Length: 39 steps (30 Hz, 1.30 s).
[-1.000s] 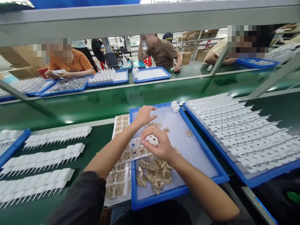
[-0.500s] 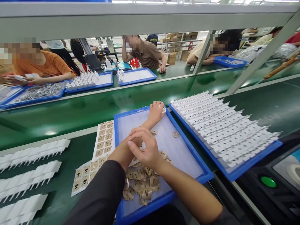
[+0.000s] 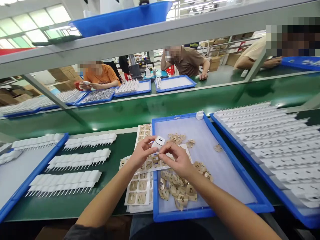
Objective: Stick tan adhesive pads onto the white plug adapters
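My left hand (image 3: 143, 151) grips a white charger plug (image 3: 158, 142) by its side, the face with a dark slot turned up. Close against it, my right hand (image 3: 178, 159) pinches a small tan sticker (image 3: 156, 159) between thumb and fingertips, just below the plug; its edge is partly hidden by the fingers. Beneath both hands lies a sheet of tan stickers (image 3: 140, 168), overlapping the left rim of a blue-rimmed tray (image 3: 238, 173). Loose tan pieces (image 3: 181, 190) are heaped in the tray's near part. Another white plug (image 3: 199, 115) sits at its far right corner.
Rows of white plugs with pins (image 3: 65, 183) lie on the green table to the left. At right, a second blue tray (image 3: 280, 190) is filled with rows of white parts. A metal shelf beam (image 3: 140, 40) crosses above. Co-workers (image 3: 102, 78) sit across the bench.
My left hand has come back from the tray's far right corner and now holds a plug near my right hand. A white plug stays at that corner. The view has swung left.
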{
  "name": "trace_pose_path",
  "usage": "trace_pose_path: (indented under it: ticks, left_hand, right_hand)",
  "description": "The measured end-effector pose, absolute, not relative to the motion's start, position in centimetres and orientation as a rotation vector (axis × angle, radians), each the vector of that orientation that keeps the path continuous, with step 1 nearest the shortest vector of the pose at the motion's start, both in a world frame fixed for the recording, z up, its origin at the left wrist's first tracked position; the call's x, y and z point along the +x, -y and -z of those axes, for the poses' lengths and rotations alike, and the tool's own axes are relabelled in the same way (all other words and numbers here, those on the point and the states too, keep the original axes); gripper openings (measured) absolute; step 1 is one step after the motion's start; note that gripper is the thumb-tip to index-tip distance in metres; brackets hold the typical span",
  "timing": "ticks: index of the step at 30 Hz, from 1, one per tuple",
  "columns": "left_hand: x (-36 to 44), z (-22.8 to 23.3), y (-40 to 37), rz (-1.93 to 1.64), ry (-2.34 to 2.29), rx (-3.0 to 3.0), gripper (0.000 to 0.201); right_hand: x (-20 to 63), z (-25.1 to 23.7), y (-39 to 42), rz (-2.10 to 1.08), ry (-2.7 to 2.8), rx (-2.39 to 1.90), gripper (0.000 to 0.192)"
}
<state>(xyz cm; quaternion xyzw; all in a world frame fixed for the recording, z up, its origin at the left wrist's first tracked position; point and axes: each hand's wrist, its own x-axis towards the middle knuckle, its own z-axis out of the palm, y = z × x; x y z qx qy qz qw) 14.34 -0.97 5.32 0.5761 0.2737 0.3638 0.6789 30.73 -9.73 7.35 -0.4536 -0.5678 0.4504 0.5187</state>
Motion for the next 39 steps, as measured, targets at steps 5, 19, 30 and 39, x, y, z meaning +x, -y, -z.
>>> trace_pose_path:
  ticks: [5, 19, 30, 39]
  left_hand:
    - [12.3, -3.1, 1.7, -0.812, -0.503, 1.443, 0.040]
    - [11.7, -2.9, 2.9, -1.173, -0.735, 2.102, 0.042]
    - [11.8, -3.5, 3.2, -1.202, -0.709, 2.210, 0.041]
    - [11.8, -3.6, 3.2, -1.188, -0.720, 2.230, 0.040]
  right_hand:
    - [30.2, -6.1, 8.7, -1.208, 1.295, -1.160, 0.042]
    - [30.0, -5.4, 8.0, -1.196, 1.008, -1.251, 0.044]
    - [29.7, -5.5, 8.2, -1.161, 1.058, -1.316, 0.043]
    - [29.3, -5.8, 8.2, -1.158, 1.078, -1.333, 0.043]
